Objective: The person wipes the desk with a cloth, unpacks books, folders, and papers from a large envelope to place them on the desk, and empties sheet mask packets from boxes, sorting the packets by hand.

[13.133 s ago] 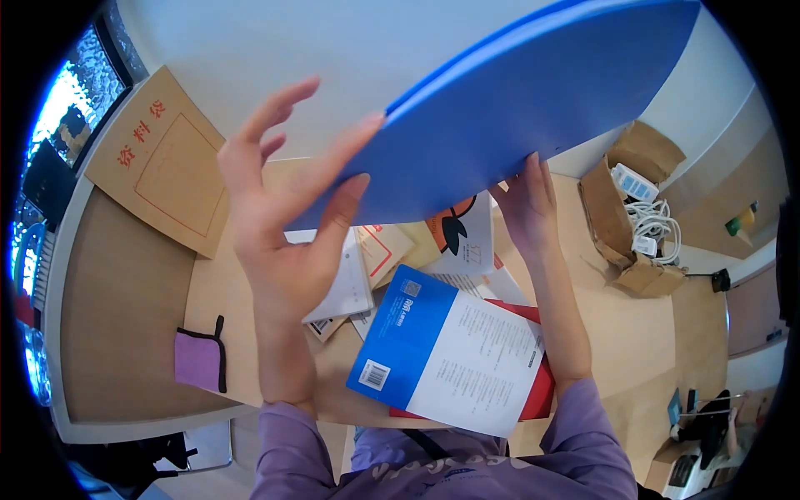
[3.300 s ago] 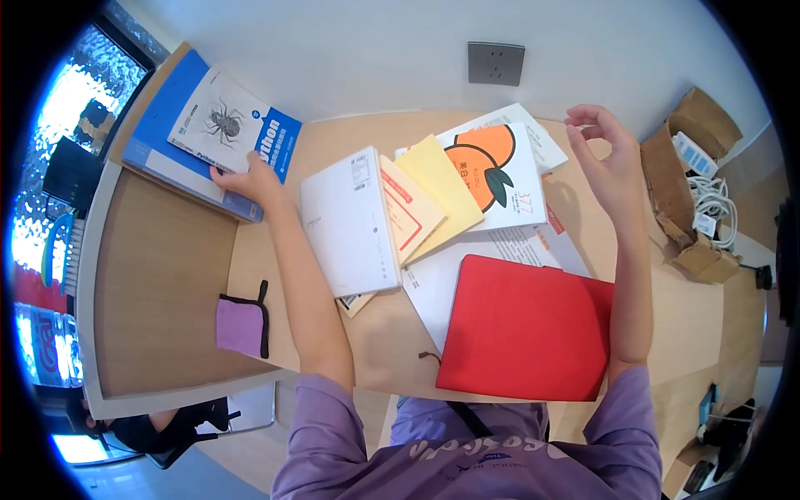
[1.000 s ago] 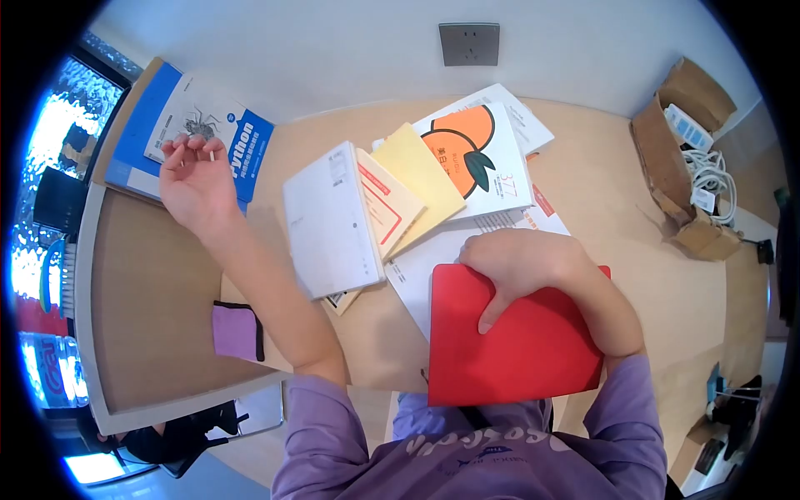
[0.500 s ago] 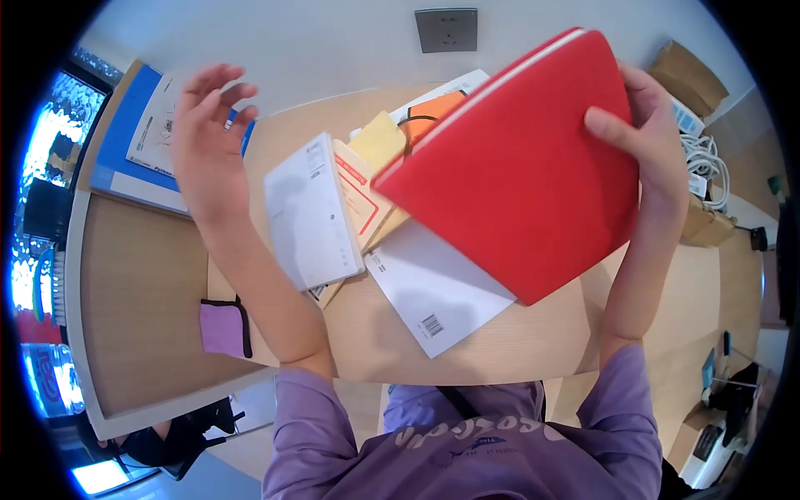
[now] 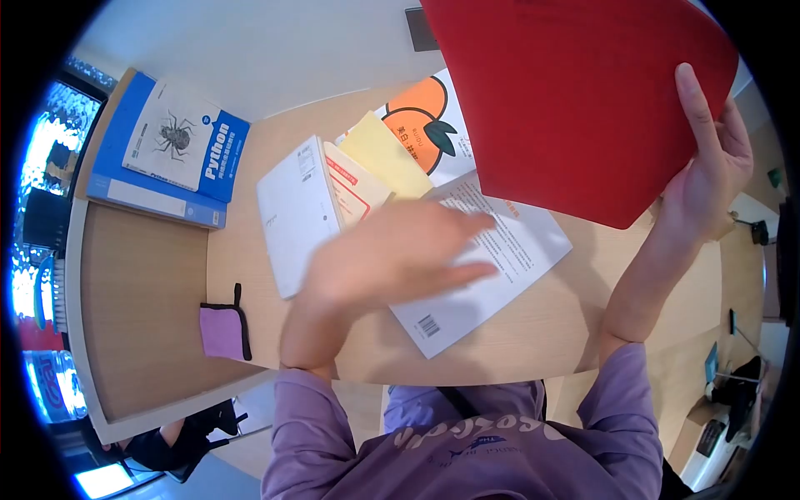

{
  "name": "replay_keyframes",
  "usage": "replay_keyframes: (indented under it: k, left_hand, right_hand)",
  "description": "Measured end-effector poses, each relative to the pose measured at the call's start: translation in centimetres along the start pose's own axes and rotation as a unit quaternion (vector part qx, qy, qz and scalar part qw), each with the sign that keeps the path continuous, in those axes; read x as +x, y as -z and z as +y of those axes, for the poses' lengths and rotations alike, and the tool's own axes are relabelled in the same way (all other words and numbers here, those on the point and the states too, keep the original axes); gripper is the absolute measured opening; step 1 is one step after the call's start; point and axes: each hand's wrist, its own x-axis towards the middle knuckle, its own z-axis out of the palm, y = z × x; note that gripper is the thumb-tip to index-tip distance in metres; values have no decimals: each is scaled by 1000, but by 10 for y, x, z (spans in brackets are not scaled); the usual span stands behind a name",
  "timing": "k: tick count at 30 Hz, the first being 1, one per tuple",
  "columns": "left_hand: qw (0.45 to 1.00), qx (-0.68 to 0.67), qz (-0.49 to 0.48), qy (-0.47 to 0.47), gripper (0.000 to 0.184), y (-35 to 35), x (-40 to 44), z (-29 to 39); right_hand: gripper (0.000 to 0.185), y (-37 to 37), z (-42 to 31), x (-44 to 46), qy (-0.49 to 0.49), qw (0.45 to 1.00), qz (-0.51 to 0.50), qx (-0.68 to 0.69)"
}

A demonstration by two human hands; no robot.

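- Head view: right hand (image 5: 712, 162) clamps the red book (image 5: 575, 100) by its edge, probably to clear the white booklet (image 5: 475, 304).
- Left hand (image 5: 387, 250): fingers apart above that booklet.

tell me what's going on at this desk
The person's right hand holds a red notebook up above the desk. The left hand, blurred, is over a white printed sheet or booklet; whether it touches is unclear. A white book and a yellow item lie nearby, while a Python book rests on a blue binder at the left.
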Motion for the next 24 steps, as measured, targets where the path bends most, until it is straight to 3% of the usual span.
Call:
replay_keyframes:
  k: [3, 6, 9, 11, 14, 17, 24]
  left_hand:
    - [993, 105, -39, -35, 65, -53, 29, 11]
    - [968, 249, 8, 26, 79, -106, 49, 20]
    - [969, 245, -24, 29, 87, -107, 55, 22]
    - [965, 258, -26, 38, 86, -109, 56, 25]
    - [958, 280, -31, 44, 85, -110, 56, 31]
    - [943, 327, -19, 50, 84, -121, 59, 34]
    - [932, 362, 6, 35, 85, -130, 57, 32]
  right_hand:
    - [28, -12, -2, -3, 1, 1000, 3, -18]
    - [30, -22, 8, -6, 30, 999, -43, 3]
    - [28, -39, 7, -11, 34, 995, -83, 32]
    - [27, -38, 8, -9, 48, 994, -99, 13]
    - [28, -39, 0, -9, -79, 988, -121, -45]
    - [33, -45, 15, -10, -8, 993, -103, -63]
    - [39, -29, 32, 2, -4, 998, 23, -63]
